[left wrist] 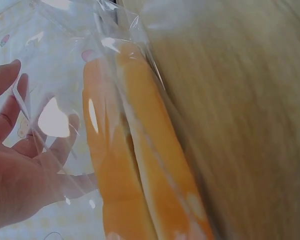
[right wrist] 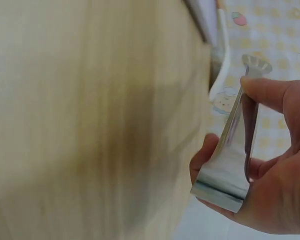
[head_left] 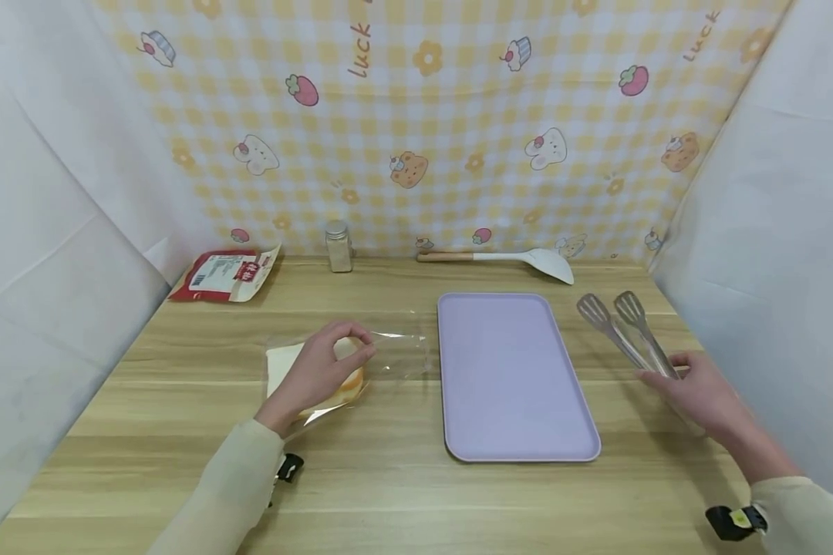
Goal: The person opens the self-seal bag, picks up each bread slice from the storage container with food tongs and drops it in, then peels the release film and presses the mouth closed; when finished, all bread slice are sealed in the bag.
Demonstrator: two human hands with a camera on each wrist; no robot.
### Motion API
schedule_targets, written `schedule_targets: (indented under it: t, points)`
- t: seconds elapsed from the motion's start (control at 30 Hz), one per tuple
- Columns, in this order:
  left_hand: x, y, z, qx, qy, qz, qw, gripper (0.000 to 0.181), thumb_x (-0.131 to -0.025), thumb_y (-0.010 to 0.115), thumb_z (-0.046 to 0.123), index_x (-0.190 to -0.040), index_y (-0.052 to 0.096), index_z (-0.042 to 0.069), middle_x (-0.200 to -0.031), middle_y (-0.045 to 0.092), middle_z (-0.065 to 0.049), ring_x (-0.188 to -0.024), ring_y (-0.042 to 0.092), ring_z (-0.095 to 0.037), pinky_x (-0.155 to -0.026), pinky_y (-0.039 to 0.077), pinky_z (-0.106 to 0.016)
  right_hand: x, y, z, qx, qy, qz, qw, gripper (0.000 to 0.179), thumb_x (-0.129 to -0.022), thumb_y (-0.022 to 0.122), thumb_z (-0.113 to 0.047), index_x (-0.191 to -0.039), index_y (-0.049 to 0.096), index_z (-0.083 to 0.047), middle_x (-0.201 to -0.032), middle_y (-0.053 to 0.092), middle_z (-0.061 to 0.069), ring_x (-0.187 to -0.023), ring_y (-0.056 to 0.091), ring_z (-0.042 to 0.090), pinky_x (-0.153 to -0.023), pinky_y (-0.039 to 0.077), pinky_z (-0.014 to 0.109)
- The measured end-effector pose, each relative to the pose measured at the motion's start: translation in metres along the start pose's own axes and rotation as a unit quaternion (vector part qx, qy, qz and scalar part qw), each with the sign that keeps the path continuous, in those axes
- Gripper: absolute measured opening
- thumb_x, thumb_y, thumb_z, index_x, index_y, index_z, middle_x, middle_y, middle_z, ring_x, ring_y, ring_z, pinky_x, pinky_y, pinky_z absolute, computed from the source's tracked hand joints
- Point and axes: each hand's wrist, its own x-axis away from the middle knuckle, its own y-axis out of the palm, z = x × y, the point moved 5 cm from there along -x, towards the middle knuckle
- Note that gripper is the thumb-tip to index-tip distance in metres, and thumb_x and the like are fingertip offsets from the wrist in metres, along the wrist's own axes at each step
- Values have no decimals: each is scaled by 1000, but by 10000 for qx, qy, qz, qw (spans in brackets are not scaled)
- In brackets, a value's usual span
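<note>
My left hand (head_left: 322, 368) is over a clear plastic bag (head_left: 399, 354) of sliced bread (head_left: 281, 364), thumb and forefinger pinching the bag's film. In the left wrist view, two bread slices with orange-brown crusts (left wrist: 155, 150) stand out through the film, and the other fingers (left wrist: 57, 145) are spread behind it. Metal tongs (head_left: 625, 331) with slotted ends are in the grip of my right hand (head_left: 704, 393), at the right side of the table. The right wrist view shows the thumb on one arm of the tongs (right wrist: 230, 165) and fingers around the other.
Between the hands lies a lilac tray (head_left: 514, 378). Along the back are a red and white packet (head_left: 225, 274), a glass shaker jar (head_left: 338, 248) and a white spatula with a wooden handle (head_left: 548, 264). A patterned cloth (head_left: 444, 116) hangs behind the wooden table (head_left: 389, 493).
</note>
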Motion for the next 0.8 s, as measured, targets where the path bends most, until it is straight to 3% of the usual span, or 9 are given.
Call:
schedule_targets:
  t: [0.1,0.3,0.43,0.57,0.8]
  points:
    - [0,-1,0,-23,10,-1,10000,12,-101,74,23,-111,71,17,-123,71,-5,-129,61,-31,-115,41,-60,-1,3,9,247,131,141,9995,87,-104,63,-47,-141,31,25,-100,60,27,-84,57,29,-61,47,35]
    - [0,-5,-1,-26,-104,-174,9998,15,-102,72,29,-113,72,18,-127,70,-5,-133,59,-32,-116,41,-62,-3,10,15,399,284,48,9988,89,-102,63,-50,-139,33,26,-109,58,36,-91,58,37,-65,48,34]
    - [-2,-19,-2,-221,-325,-456,9982,27,-104,67,40,-121,71,19,-140,66,-7,-142,53,-37,-116,40,-65,-5,12,14,418,387,-23,9984,89,-102,62,-52,-137,34,24,-108,57,33,-91,57,37,-65,47,34]
    - [-14,-40,-2,-423,-326,-670,9963,34,-107,62,38,-127,69,11,-141,65,-14,-140,53,-41,-112,42,-65,-6,14,12,531,433,-71,9976,89,-100,64,-55,-135,36,23,-104,58,30,-89,57,35,-64,47,34]
    - [-37,-54,-23,-771,-437,-1530,9842,39,-109,58,28,-135,64,0,-129,69,-20,-122,63,-37,-102,52,-56,-7,19,13,917,449,-85,9947,93,-97,64,-63,-130,37,20,-100,60,30,-87,58,36,-63,44,34]
